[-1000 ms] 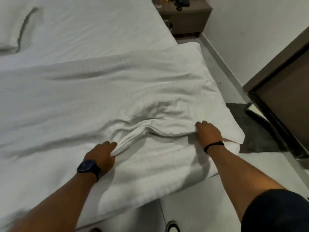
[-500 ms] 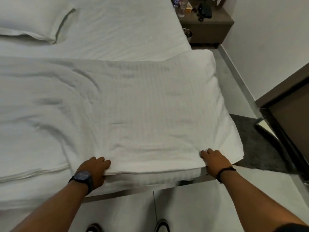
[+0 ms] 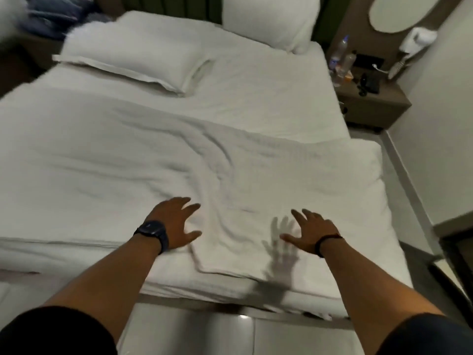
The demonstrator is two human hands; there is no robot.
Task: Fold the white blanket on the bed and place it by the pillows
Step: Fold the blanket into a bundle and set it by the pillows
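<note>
The white blanket (image 3: 281, 180) lies folded over across the foot half of the bed, creased down its middle, its near edge by the bed's front edge. My left hand (image 3: 174, 221), with a dark watch on the wrist, hovers over the blanket's near left part with fingers spread. My right hand (image 3: 311, 233), with a thin wristband, is raised above the near right part, fingers apart, casting a shadow on the cloth. Neither hand holds anything. A flat pillow (image 3: 133, 53) lies at the head of the bed on the left, and an upright pillow (image 3: 268, 20) leans at the back right.
A brown nightstand (image 3: 373, 103) with bottles and small dark items stands right of the bed's head. A white phone (image 3: 417, 41) hangs on the wall above it. Dark furniture (image 3: 455, 260) stands at the right edge. Glossy floor lies below the bed.
Both hands let go of the blanket's near edge and rose over it with fingers spread. The view tilted up, bringing the pillows and nightstand into sight.
</note>
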